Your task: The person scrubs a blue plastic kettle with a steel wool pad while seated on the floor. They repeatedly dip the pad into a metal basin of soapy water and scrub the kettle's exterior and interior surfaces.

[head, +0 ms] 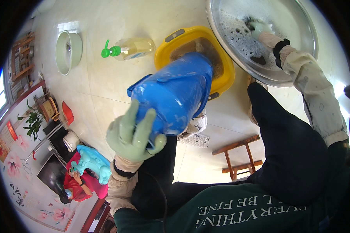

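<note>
My left hand, in a pale green rubber glove, grips the narrow end of a blue plastic container. The container is tilted, with its wide end over a yellow plastic basin of murky brown water. Pale streaks mark its blue surface. My right hand, gloved the same way, reaches into a wide metal basin of sudsy water. Its fingers are at a dark, ragged item; foam and blur hide whether they close on it. Another dark piece lies in the same basin, nearer to me.
A pump bottle of yellowish liquid lies left of the yellow basin. Farther left is a pale green tub. A wooden stool is on the floor between my legs. Another person sits near a turquoise ride-on toy.
</note>
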{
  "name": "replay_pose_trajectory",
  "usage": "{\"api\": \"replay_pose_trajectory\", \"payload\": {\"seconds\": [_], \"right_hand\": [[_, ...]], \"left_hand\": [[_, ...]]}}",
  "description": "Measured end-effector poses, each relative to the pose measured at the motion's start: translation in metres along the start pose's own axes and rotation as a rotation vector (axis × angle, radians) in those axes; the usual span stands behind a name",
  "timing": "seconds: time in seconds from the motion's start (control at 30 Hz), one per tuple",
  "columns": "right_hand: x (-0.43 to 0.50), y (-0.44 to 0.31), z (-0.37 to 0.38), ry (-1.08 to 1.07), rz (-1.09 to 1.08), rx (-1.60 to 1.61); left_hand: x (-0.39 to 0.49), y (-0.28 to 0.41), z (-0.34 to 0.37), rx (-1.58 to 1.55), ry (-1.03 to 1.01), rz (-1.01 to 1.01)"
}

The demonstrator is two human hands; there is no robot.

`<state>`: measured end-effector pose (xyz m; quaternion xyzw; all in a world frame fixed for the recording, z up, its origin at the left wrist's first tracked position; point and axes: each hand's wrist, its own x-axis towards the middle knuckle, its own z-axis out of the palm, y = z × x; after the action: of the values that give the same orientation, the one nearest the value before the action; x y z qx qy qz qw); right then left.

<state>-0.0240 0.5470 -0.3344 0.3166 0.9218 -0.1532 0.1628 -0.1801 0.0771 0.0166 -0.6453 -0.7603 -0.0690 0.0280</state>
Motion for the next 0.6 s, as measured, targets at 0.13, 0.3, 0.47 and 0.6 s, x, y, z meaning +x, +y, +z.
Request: {"api": "replay_pose_trajectory", "payload": {"seconds": [0.13,0.3,0.47,0.6], "right_hand": [[-0.028,-0.041,-0.029,-0.413,-0.066,0.573],[-0.103,-0.110,-0.128,-0.580,-0.410,1.100],[-0.169,-0.197,-0.150,-0.288,-0.922,1.143],[-0.129,-0.222,-0.111,-0.222,-0.764,0.862]], "left_hand": [[0.002,0.020,-0.001,0.005,-0.069,0.043],[0.007,0.027,0.005,0.047,-0.035,0.046],[0.006,0.044,0.008,0.076,-0.022,0.107],[0.004,0.056,0.013,0.082,0.049,0.200]]}}
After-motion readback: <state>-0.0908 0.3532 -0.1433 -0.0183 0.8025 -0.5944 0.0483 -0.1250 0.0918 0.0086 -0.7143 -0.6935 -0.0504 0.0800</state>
